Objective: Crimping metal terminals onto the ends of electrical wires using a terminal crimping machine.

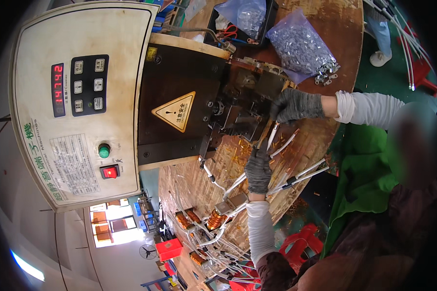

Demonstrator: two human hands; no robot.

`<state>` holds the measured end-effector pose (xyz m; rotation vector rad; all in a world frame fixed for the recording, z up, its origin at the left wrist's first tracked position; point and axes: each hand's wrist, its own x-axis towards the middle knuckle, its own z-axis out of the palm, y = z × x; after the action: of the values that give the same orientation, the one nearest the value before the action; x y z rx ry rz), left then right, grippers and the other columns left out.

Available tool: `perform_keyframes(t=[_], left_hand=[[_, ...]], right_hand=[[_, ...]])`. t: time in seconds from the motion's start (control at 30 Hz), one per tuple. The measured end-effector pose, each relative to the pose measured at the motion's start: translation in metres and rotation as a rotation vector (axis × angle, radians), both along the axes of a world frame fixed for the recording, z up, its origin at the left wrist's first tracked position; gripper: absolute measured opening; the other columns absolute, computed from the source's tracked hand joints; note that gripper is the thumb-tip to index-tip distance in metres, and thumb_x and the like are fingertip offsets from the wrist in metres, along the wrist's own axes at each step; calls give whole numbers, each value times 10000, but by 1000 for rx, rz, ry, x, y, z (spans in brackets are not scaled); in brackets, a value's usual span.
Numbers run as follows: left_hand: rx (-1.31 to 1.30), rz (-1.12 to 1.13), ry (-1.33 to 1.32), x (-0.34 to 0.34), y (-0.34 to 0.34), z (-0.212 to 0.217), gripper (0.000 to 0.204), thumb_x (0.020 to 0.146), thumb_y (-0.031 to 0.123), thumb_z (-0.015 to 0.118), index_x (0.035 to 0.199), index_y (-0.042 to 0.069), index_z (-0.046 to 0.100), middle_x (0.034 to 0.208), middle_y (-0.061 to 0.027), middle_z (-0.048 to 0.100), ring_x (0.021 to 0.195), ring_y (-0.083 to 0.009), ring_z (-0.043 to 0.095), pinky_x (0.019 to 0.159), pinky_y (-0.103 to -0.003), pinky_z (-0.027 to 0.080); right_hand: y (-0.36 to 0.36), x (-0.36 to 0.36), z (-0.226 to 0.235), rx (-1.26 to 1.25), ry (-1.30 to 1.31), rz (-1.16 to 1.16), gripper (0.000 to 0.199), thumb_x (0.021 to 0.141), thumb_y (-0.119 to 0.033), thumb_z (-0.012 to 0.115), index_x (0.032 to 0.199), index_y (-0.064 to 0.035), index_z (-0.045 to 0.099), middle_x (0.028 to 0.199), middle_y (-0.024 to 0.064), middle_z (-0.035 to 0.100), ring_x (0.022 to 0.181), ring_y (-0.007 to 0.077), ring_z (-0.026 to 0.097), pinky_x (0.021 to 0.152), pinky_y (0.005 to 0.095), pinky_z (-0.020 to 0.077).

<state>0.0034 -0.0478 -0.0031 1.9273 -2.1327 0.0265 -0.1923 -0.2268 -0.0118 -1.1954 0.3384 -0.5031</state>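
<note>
My right hand (296, 105), the upper one in the picture, wears a grey knitted glove and is closed against the tooling of a terminal crimping machine (179, 92). A white cable (273, 133) runs from under its fingers. Lower down, my left hand (259, 170), gloved alike, is closed on another white cable (235, 186), with a brownish end (260, 141) sticking out toward the tooling. The fingertips of both hands are partly hidden. That cable trails back toward a copper-wound coil (215, 219) on the wooden table (189, 182).
A bag of metal terminals (301, 46) lies beyond my right hand, some spilled out (326, 75). A black tray (272, 14) holds another bag and red-handled scissors (229, 32). Loose cables (301, 175) and copper scraps lie around. A red stool (298, 247) stands by the table.
</note>
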Motion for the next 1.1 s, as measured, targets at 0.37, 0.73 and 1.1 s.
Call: perform_keyframes(t=[0.37, 0.73, 1.1], left_hand=[[100, 17, -83, 18, -12, 30, 356, 800, 64, 497, 1152, 62, 550, 881, -172, 592, 773, -343, 578, 678, -416, 477], [87, 58, 309, 15, -20, 23, 366, 812, 21, 530, 1177, 47, 548, 947, -155, 624, 770, -240, 595, 705, -294, 477], [79, 435, -4, 126, 137, 96, 556, 678, 123, 682, 1199, 66, 499, 1082, -164, 581, 1020, -319, 557, 862, -405, 454]], right_hand=[[-21, 25, 3, -42, 58, -1, 124, 718, 6, 623, 833, -3, 668, 674, 72, 631, 553, 131, 597, 468, 245, 499], [-34, 39, -20, -88, -90, -1, 103, 735, -50, 628, 825, -11, 659, 663, 69, 621, 550, 127, 589, 473, 233, 494], [-30, 21, -40, -48, 143, 63, 138, 755, -65, 624, 888, -26, 622, 698, 70, 611, 534, 130, 587, 465, 263, 510]])
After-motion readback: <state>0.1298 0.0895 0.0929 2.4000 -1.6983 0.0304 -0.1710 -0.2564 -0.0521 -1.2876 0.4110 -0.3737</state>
